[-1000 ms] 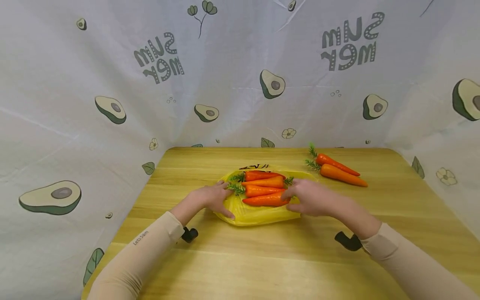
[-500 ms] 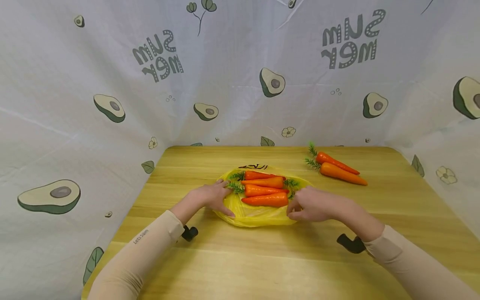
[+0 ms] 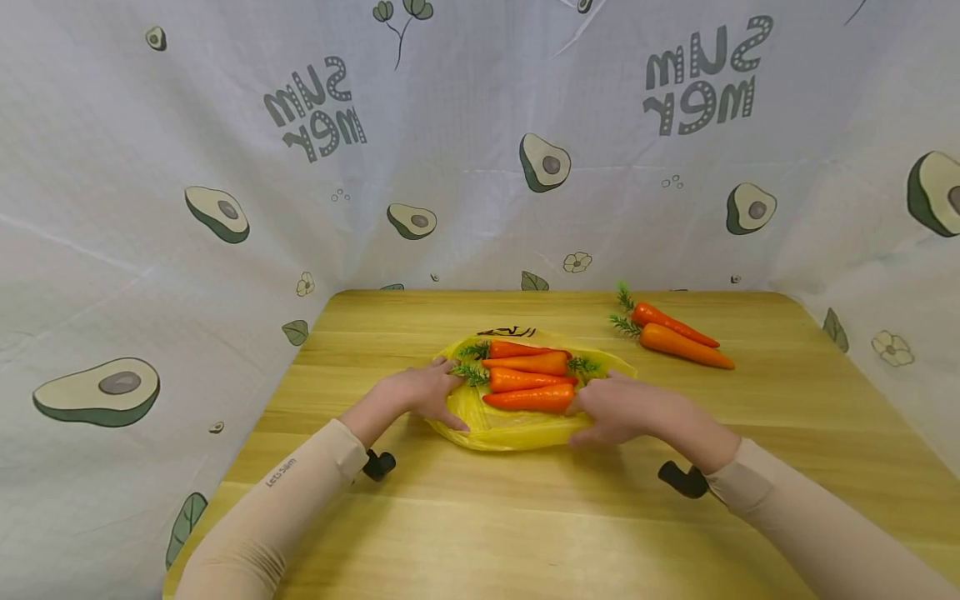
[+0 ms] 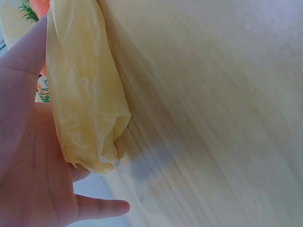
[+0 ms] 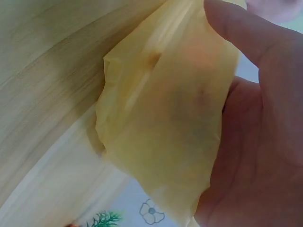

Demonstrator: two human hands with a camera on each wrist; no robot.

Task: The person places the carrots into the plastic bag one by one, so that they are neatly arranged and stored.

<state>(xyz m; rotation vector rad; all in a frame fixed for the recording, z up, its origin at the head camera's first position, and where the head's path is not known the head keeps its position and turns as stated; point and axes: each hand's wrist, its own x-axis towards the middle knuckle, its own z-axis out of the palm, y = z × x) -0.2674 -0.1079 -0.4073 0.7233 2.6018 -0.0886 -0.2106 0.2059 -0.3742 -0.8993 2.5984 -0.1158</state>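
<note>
A yellow plastic bag [image 3: 510,437] lies on the table with its mouth spread wide. Several orange carrots [image 3: 528,398] with green tops rest side by side in it. My left hand [image 3: 426,393] touches the bag's left rim, thumb and fingers spread apart. In the left wrist view the hanging plastic [image 4: 85,94] hides some of its fingers, while the little finger stands out straight. On the opposite side, my right hand [image 3: 618,408] is at the bag's right rim with its thumb extended. Draped plastic [image 5: 165,118] covers part of its palm and fingers in the right wrist view.
Two more carrots [image 3: 678,340] lie outside the bag, at the back right of the wooden table [image 3: 480,525]. Behind the table hangs a white curtain [image 3: 465,167] printed with avocados and mirrored lettering.
My right hand has drawn back from the carrots, curled at the bag's right rim, then spread out there. My left hand has stayed in place on the left rim.
</note>
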